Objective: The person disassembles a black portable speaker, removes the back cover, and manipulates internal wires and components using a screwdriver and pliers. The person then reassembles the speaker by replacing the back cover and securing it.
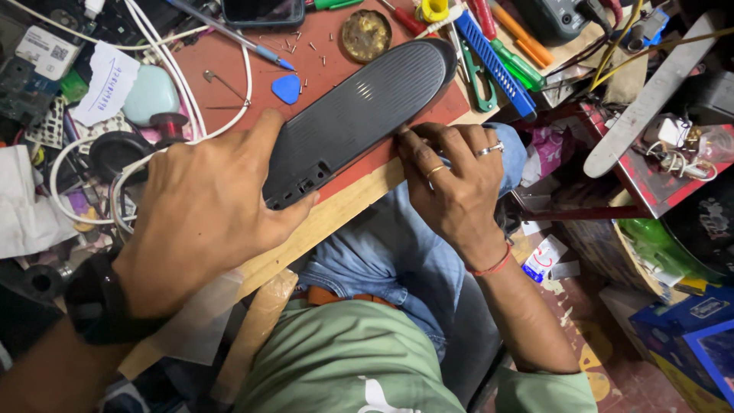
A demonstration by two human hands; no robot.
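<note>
single head cam, looks steeply down, close over cluttered workbench (229, 69), wearer's lap and floor in lower frame
</note>
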